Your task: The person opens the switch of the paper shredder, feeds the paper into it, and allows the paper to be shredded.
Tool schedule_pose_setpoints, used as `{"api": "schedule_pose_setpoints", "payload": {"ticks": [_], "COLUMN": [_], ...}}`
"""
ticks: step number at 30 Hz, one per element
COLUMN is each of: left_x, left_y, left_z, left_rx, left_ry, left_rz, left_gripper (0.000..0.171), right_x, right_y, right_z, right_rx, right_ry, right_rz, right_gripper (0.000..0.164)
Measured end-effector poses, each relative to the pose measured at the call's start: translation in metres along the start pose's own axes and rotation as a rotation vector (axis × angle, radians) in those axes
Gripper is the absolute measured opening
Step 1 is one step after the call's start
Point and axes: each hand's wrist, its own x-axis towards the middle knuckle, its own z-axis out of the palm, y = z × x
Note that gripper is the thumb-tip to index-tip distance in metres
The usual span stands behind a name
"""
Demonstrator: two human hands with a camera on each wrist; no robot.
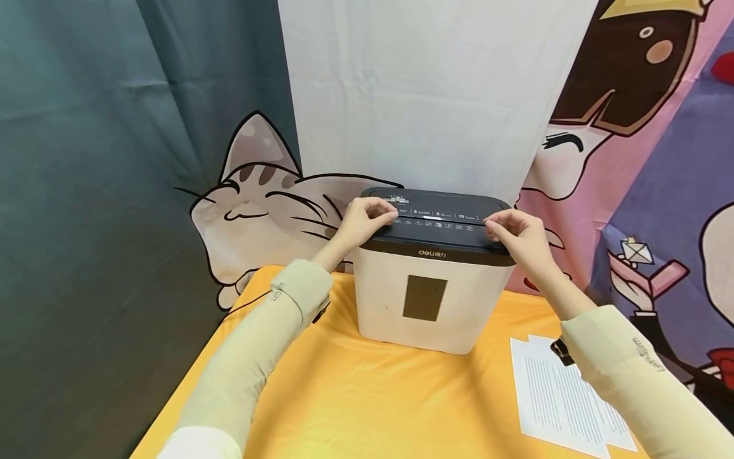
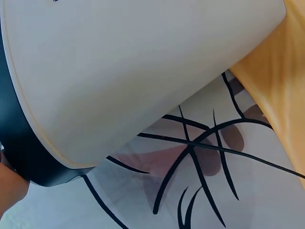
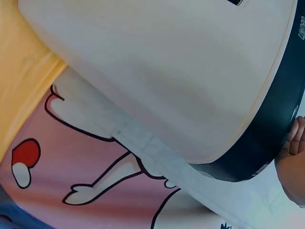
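Note:
A paper shredder [image 1: 424,299] with a white bin and a dark top stands upright on the yellow cloth. My left hand [image 1: 367,222] is at the left end of the slot in the dark top [image 1: 436,237], its thumb and index fingertip close together. At the slot's right end, my right hand [image 1: 518,236] has curled fingers, with the thumb near the index finger. No sheet shows between the two hands; whether the fingertips pinch something thin is too small to tell. Both wrist views show mostly the white bin [image 2: 119,86] and only part of each hand.
Printed paper sheets [image 1: 564,395] lie overlapping on the yellow cloth [image 1: 355,395], right of the shredder and partly under my right sleeve. Behind the shredder hangs a curtain [image 1: 424,95] with cartoon figures. A thin black cord [image 1: 246,305] runs along the left side.

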Motion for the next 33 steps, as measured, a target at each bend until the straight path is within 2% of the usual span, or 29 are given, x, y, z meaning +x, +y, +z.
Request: {"api": "schedule_pose_setpoints", "payload": {"ticks": [6, 13, 17, 21, 28, 33], "left_x": [-0.014, -0.033, -0.048, -0.068, -0.091, -0.106], "left_y": [0.003, 0.004, 0.017, 0.029, 0.02, 0.011], "left_z": [0.002, 0.001, -0.002, -0.001, 0.013, 0.027], "left_rx": [0.015, -0.016, -0.03, -0.061, -0.174, -0.239], "left_ry": [0.008, 0.083, 0.123, 0.128, 0.15, 0.167], "left_rz": [0.034, 0.067, 0.072, 0.05, 0.028, -0.032], "left_gripper": [0.013, 0.012, 0.011, 0.01, 0.011, 0.012], "right_x": [-0.011, -0.026, -0.037, -0.051, -0.072, -0.087], "right_y": [0.017, 0.031, 0.033, 0.039, 0.054, 0.063], "right_z": [-0.008, -0.016, -0.02, -0.02, -0.021, -0.026], "right_rx": [0.105, 0.323, 0.405, 0.457, 0.507, 0.487], "right_ry": [0.028, 0.078, 0.115, 0.139, 0.22, 0.293], "right_rz": [-0.009, -0.046, -0.04, 0.015, 0.045, 0.082], "right_gripper": [0.018, 0.011, 0.009, 0.009, 0.01, 0.008]}}
